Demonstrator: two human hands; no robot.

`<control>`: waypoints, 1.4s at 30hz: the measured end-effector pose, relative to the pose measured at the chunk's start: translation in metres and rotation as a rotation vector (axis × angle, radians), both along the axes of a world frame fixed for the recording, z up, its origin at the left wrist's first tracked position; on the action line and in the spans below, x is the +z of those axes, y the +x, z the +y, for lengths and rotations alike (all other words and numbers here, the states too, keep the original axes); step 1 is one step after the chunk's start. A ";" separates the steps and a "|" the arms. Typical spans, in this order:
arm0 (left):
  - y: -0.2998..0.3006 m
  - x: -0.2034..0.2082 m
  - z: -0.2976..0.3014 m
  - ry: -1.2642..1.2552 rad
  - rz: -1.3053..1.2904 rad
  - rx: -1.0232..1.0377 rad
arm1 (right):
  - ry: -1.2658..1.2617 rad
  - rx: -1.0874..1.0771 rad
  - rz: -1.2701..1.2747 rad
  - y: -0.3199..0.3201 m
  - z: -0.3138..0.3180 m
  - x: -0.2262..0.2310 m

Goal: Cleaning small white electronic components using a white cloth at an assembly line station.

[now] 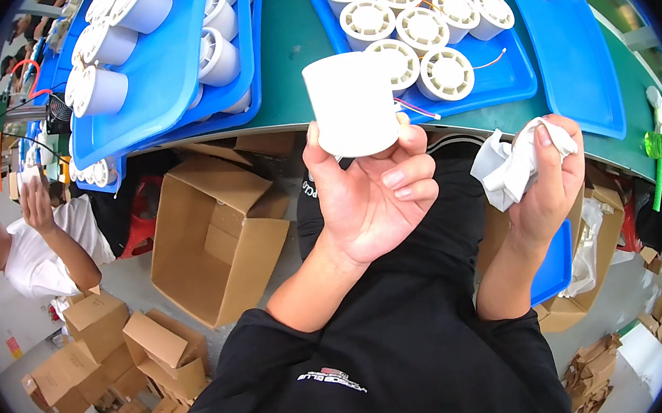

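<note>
A factory workshop, to judge by its contents: a green bench (289, 59) crosses the top of the frame, bearing blue trays (506, 82) of many matching white housings (446, 74), some trailing thin wires (492, 58). Cardboard boxes (96, 315) crowd the lower left, and another person (60, 252) is near a red stool (142, 229), far left.

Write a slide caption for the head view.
The left hand holds a white cylindrical part and the right hand crumpled white material, beside a green table with blue trays.
</note>
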State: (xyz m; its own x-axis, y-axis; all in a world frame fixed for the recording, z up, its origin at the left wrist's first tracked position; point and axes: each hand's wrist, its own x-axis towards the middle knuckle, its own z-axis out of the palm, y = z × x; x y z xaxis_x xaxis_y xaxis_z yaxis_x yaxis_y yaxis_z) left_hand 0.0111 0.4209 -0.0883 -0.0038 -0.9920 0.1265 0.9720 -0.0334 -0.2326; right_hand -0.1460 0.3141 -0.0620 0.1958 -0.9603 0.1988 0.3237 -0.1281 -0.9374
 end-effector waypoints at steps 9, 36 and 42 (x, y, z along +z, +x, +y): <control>-0.008 -0.003 -0.004 -0.162 0.119 0.005 | -0.063 -0.004 -0.011 0.010 0.008 0.009; -0.018 0.005 -0.003 -0.137 0.170 -0.155 | -0.786 0.262 0.147 0.069 -0.031 0.043; -0.015 0.008 -0.003 -0.121 0.209 -0.167 | -0.744 0.290 0.181 0.063 -0.030 0.037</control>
State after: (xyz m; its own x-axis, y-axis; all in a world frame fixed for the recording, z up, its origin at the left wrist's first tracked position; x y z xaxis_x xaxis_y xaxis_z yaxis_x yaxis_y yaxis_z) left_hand -0.0041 0.4180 -0.0807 -0.1272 -0.9574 0.2592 0.8819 -0.2288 -0.4122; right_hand -0.0826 0.2836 -0.0250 0.5066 -0.4959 0.7053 0.2916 -0.6713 -0.6815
